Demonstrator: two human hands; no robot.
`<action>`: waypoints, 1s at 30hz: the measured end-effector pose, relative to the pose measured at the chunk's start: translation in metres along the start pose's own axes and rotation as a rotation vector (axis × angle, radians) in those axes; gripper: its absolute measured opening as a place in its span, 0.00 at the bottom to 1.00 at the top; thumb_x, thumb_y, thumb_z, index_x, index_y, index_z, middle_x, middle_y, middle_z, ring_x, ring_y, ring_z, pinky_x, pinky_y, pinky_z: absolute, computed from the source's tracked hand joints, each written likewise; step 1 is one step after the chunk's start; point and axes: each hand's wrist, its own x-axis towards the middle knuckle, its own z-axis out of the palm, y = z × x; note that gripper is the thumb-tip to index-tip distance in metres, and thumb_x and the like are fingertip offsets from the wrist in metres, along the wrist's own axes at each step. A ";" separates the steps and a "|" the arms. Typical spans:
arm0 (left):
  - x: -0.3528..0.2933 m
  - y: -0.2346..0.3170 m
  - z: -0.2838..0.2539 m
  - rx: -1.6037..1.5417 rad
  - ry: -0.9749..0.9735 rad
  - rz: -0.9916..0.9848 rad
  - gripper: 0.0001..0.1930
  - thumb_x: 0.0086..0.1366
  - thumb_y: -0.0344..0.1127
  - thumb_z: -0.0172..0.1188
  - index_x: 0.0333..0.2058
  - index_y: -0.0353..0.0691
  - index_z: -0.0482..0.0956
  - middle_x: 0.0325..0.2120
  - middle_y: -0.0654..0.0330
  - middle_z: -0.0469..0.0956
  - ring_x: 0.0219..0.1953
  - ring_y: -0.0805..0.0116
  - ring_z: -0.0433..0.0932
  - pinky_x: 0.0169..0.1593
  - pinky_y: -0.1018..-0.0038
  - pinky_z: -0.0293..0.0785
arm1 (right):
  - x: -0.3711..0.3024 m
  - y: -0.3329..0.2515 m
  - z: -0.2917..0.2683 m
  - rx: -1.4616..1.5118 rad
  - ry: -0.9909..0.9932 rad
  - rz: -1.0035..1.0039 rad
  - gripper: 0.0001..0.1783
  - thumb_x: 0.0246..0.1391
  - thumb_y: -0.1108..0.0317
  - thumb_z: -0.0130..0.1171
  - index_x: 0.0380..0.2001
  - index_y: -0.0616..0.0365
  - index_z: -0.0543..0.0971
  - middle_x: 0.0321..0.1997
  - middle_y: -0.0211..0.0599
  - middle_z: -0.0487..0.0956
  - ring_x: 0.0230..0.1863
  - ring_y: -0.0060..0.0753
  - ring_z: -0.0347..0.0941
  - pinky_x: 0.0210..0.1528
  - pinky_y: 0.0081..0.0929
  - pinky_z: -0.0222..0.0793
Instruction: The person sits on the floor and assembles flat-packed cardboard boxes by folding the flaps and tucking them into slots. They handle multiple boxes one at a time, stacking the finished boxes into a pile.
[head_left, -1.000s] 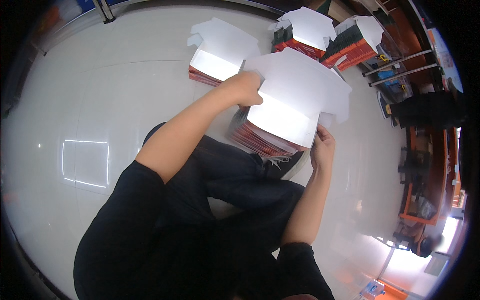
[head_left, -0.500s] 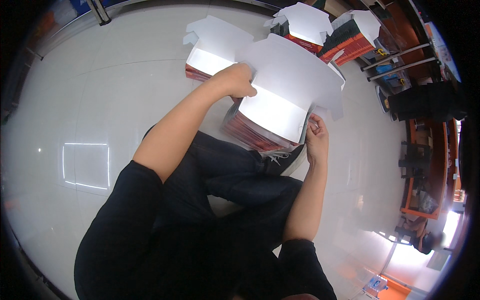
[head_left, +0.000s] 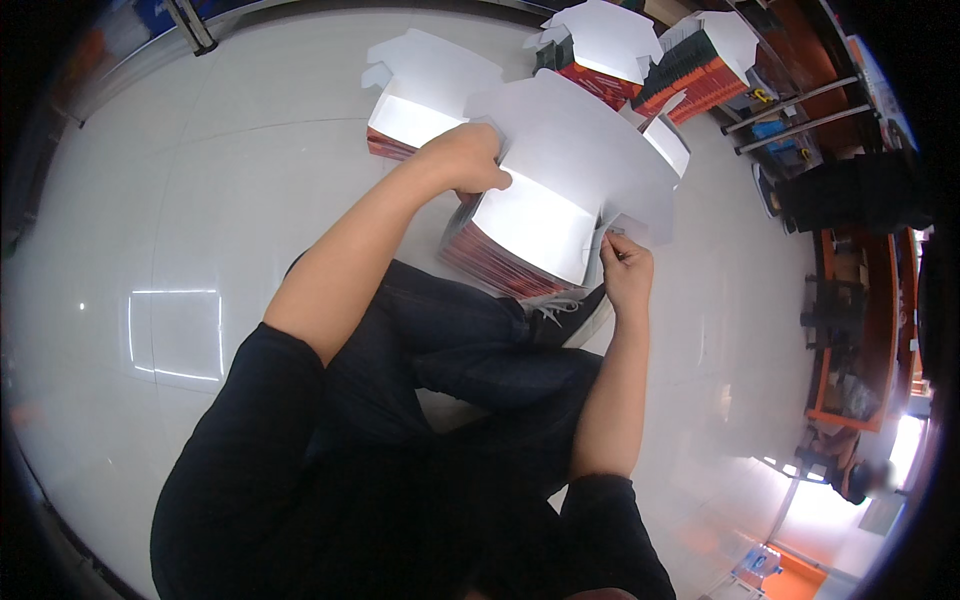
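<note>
In front of my crossed legs stands a stack of nested cardboard boxes (head_left: 500, 258), their outer edges reddish. The top box (head_left: 530, 222) is white inside, its broad lid (head_left: 585, 135) raised and leaning away from me. My left hand (head_left: 468, 162) is closed on the left wall of this box, with the thumb over the inner side and the other fingers mostly hidden. At the opposite end, my right hand (head_left: 627, 272) pinches the right side flap (head_left: 602, 243) between thumb and fingers.
Another box stack (head_left: 395, 147) with a raised white lid stands at the far left. Two more stacks, one with red sides (head_left: 600, 83) and one with red and dark edges (head_left: 690, 82), stand farther back. My shoe (head_left: 570, 318) rests beside the near stack. A metal-legged rack (head_left: 795, 120) is at right.
My right hand has moved slightly left, drawing the right side of the top box inward. My left hand keeps its hold at the left wall.
</note>
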 end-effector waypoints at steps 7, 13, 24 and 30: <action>0.006 -0.006 0.003 0.094 0.035 0.090 0.21 0.53 0.45 0.64 0.32 0.27 0.84 0.29 0.42 0.83 0.34 0.48 0.84 0.42 0.61 0.79 | 0.001 -0.002 0.000 -0.082 -0.064 0.016 0.15 0.58 0.61 0.62 0.37 0.62 0.85 0.37 0.51 0.84 0.40 0.51 0.81 0.46 0.38 0.73; 0.001 0.001 0.003 -0.003 0.047 0.048 0.17 0.54 0.39 0.63 0.30 0.24 0.84 0.22 0.45 0.83 0.23 0.59 0.85 0.32 0.69 0.82 | 0.002 -0.001 0.008 -0.133 -0.037 -0.186 0.09 0.53 0.72 0.62 0.36 0.66 0.82 0.33 0.46 0.81 0.34 0.43 0.77 0.41 0.34 0.72; 0.000 0.004 -0.001 0.005 0.061 -0.026 0.19 0.56 0.41 0.67 0.26 0.24 0.83 0.19 0.48 0.81 0.21 0.61 0.83 0.29 0.70 0.80 | -0.028 -0.031 -0.023 -0.182 -0.311 -0.147 0.21 0.37 0.59 0.79 0.31 0.62 0.83 0.55 0.38 0.77 0.60 0.44 0.68 0.62 0.38 0.67; 0.002 0.005 0.000 -0.003 0.052 -0.022 0.18 0.56 0.40 0.68 0.26 0.24 0.84 0.19 0.49 0.82 0.21 0.62 0.84 0.29 0.71 0.80 | -0.026 -0.031 -0.015 -0.230 -0.320 -0.133 0.21 0.37 0.57 0.79 0.27 0.62 0.84 0.53 0.38 0.77 0.58 0.42 0.70 0.59 0.38 0.69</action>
